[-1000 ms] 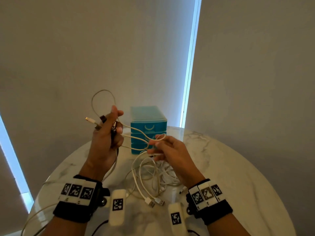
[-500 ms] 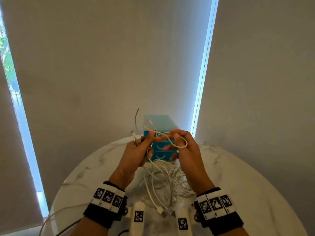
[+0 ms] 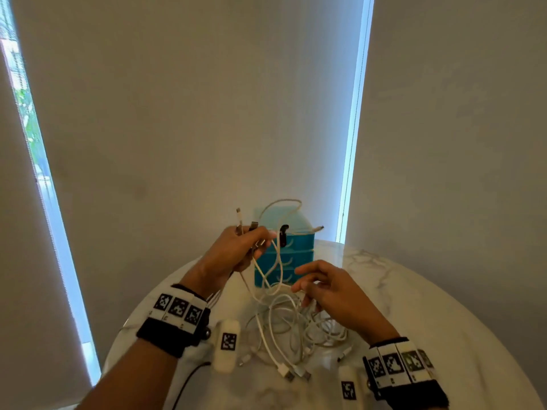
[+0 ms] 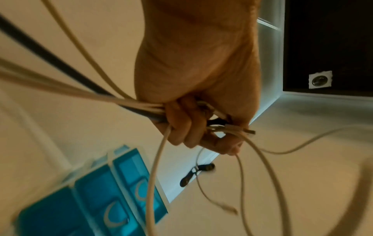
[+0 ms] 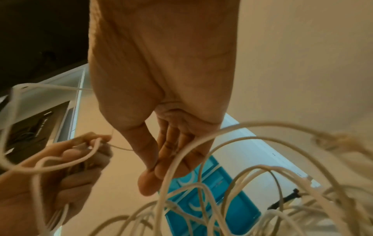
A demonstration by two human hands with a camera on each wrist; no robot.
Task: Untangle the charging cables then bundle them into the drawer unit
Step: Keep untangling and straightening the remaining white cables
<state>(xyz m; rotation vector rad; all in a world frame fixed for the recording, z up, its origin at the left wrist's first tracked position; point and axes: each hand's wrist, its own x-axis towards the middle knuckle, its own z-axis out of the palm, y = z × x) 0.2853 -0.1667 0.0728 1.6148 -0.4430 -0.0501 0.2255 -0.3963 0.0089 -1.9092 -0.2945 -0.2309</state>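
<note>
A bunch of cable ends [image 3: 251, 232] is clenched in the left hand [image 3: 233, 255], raised at about 11 o'clock from the tangle [image 3: 296, 327]; the plugs are pointed up toward 12 o'clock, and the strands are hung down toward 5 o'clock, their long axis running steeply to the pile on the marble table [image 3: 414, 291]. The right hand [image 3: 331, 291] is held loose and empty, nearer the tangle, just above it. The drawer unit [image 3: 296, 261] is stood at 12 o'clock, drawers apparently closed.
</note>
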